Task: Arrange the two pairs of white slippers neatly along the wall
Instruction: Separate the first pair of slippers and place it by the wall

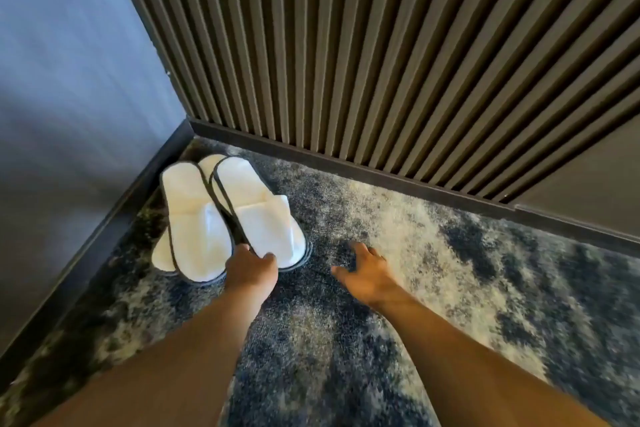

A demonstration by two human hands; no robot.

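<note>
White slippers with dark edging lie stacked in the corner where two walls meet. One upper slipper (194,218) lies on the left, another (258,208) on the right, toes pointing toward me. Parts of two more slippers show beneath them, one at the lower left (162,255). My left hand (251,267) pinches the toe end of the right upper slipper, thumb on top. My right hand (367,270) hovers just over the carpet to the right, fingers spread, holding nothing.
A ribbed dark slatted wall (381,62) with a dark skirting board (381,180) runs along the back. A smooth grey wall (69,80) closes the left side. The floor is mottled blue-grey carpet (450,253), open to the right of the slippers.
</note>
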